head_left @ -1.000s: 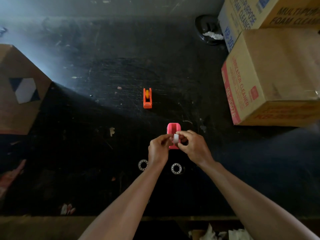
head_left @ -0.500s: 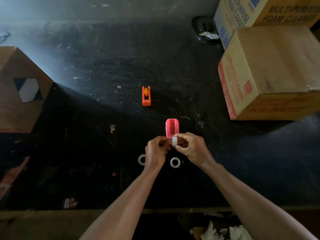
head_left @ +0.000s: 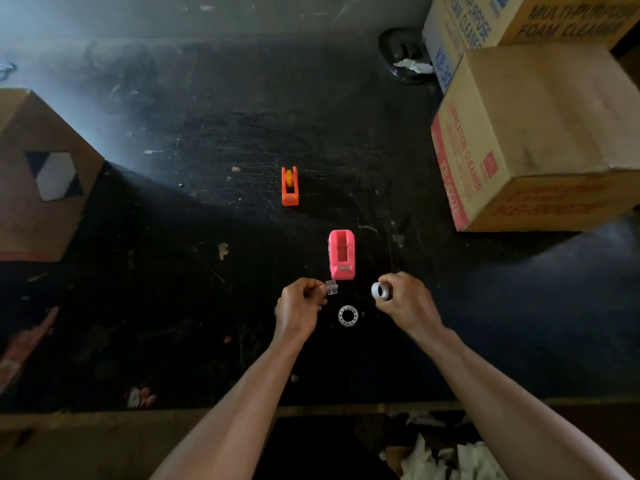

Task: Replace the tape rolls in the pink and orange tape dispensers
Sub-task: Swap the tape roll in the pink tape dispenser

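Separating now, the left hand (head_left: 300, 306) is pinching a clear core (head_left: 331, 287) and the right hand (head_left: 403, 299) is gripping a tape roll (head_left: 380, 291), both just in front of the empty pink dispenser (head_left: 341, 254) standing on the tabletop (head_left: 207, 271).

Two bare forearms enter from the bottom edge, no sleeves visible up to where the frame cuts them off. Left hand (head_left: 299, 308) and right hand (head_left: 405, 301) are both bare: no gloves, rings, watch or wristband seen. Nothing else of the person's body or clothing shows; arms look slim, and the wide-angle lens stretches them toward the frame edge.
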`<state>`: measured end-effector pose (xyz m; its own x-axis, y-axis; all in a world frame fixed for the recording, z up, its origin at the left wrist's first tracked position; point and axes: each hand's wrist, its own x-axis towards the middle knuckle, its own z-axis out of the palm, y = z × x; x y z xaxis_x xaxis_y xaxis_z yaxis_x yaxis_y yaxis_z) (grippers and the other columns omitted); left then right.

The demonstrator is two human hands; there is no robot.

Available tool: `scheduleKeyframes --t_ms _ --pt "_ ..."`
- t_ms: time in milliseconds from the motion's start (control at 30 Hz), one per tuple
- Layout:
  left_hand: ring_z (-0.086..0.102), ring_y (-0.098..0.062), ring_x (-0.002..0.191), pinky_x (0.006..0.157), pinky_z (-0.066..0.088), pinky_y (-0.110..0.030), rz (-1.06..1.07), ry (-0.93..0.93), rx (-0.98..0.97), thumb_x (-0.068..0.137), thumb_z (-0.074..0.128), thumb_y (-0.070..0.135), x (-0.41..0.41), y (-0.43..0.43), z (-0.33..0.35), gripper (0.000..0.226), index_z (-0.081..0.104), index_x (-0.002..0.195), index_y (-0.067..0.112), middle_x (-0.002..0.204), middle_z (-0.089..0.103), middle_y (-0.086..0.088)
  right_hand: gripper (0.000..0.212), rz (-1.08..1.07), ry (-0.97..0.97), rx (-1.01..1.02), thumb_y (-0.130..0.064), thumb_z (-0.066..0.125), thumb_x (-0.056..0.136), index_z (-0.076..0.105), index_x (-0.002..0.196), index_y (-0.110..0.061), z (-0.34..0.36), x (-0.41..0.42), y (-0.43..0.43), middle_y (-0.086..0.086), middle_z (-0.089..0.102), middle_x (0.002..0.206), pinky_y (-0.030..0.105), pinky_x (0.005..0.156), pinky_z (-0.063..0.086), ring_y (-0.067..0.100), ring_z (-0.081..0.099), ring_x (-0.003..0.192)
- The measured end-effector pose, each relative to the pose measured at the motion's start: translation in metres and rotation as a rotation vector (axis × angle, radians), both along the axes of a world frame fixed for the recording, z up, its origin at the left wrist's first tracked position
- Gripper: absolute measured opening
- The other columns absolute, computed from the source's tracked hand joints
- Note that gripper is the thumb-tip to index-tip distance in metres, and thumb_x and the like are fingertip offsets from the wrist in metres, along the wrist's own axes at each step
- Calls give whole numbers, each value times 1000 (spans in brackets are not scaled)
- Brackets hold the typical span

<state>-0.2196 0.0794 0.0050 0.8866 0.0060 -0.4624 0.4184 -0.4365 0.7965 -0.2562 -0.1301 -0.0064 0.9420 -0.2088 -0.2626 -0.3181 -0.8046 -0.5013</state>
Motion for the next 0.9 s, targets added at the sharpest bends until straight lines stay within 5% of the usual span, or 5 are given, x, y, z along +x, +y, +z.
scheduleKeyframes --t_ms 333,567,733,900 --pt "70 -8 80 67 52 -20 0 6 -40 103 62 16 -3 7 -2 12 71 95 20 94 74 -1 62 -130 -66 100 -24 74 92 53 149 -18 -14 -24 7 4 53 139 23 97 43 19 57 126" --pt "72 -10 82 67 53 -19 -19 -5 -7 103 63 15 -11 9 -7 11 73 98 19 93 75 1 79 7 -17 185 -53 72 89 45 154 -18 -22 -53 46 2 44 154 30 110 35 19 38 143" --pt "74 -12 82 68 55 -20 -40 -28 23 102 65 13 -15 9 -9 11 73 97 18 93 75 0 88 19 12 219 -75 54 81 48 150 -21 -30 -50 58 0 49 147 24 101 30 18 40 138" --pt "72 -10 80 62 51 -16 -38 -34 25 102 63 11 -19 11 -9 18 68 91 24 95 74 -1 57 64 -27 157 -35 72 93 56 145 -20 -32 -44 58 1 55 138 22 101 34 20 47 133"
